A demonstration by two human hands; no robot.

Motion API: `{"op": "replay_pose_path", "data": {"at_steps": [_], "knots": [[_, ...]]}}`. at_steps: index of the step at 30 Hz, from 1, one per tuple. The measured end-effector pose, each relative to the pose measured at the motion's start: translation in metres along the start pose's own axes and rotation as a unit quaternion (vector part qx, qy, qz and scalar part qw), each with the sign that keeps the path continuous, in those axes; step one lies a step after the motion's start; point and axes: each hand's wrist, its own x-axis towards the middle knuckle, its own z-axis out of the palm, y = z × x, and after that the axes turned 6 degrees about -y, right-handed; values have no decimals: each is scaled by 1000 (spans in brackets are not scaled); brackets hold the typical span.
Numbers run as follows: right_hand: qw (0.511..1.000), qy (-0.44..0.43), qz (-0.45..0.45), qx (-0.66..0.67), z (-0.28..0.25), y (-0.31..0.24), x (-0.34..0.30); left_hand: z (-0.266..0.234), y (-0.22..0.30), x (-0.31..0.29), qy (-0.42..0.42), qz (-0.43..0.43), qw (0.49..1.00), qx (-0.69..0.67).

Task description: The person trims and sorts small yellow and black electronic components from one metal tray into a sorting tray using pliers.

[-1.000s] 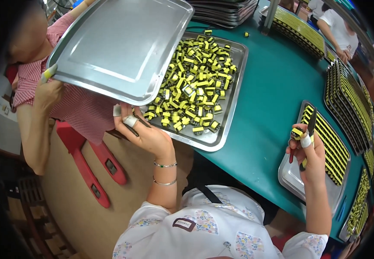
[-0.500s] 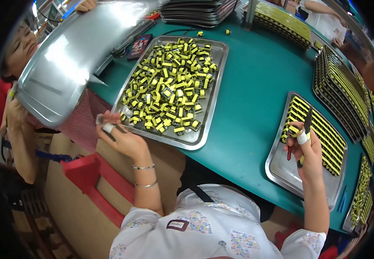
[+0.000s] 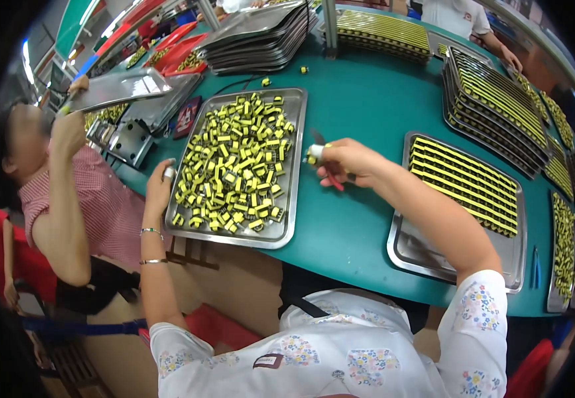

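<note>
A metal tray (image 3: 292,215) heaped with loose yellow-and-black transformers (image 3: 237,166) lies before me on the left. At its left rim is my left hand (image 3: 157,192), its taped thumb against the edge; it appears closed on the rim, with most fingers hidden. Right of this tray, above the table, my right hand (image 3: 347,162) is closed round a small tool (image 3: 332,178) with a red handle and dark tip. A small yellow-and-black transformer (image 3: 312,156) sits at its taped fingertips. Farther right, a second tray (image 3: 426,255) bears neat rows of transformers (image 3: 463,182).
Stacked filled trays (image 3: 493,109) stand at the far right, and a pile of metal trays (image 3: 254,50) at the back. Blue-handled tweezers (image 3: 536,268) lie near the right edge. On the left, a co-worker (image 3: 82,205) holds up a metal tray (image 3: 118,89) beside a metal fixture (image 3: 125,142).
My right hand has moved left from the rowed tray, carrying the tool and transformer. My left hand has turned over onto the heaped tray's rim. The co-worker's tray has swung away.
</note>
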Motion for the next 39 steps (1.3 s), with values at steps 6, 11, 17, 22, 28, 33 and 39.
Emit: {"op": "replay_pose_path", "data": {"at_steps": [6, 11, 17, 22, 28, 33, 39], "knots": [[998, -54, 6, 14, 14, 8, 9, 6, -15, 24, -66, -25, 997, -26], [999, -36, 30, 23, 23, 9, 15, 12, -4, 22, -39, 0, 999, 33], [998, -41, 48, 7, 26, 3, 2, 18, 1, 21, -34, 2, 999, -5], [996, 22, 76, -28, 44, 5, -8, 21, 5, 30, -48, 20, 998, 28], [993, 75, 88, -16, 64, 0, -5, 31, -7, 45, -47, 36, 998, 11], [988, 115, 103, -27, 87, -3, -8, 36, -11, 70, -75, 66, 995, 25], [984, 130, 101, -72, 105, -10, -28, 42, -21, 85, -94, 112, 989, 18]]}}
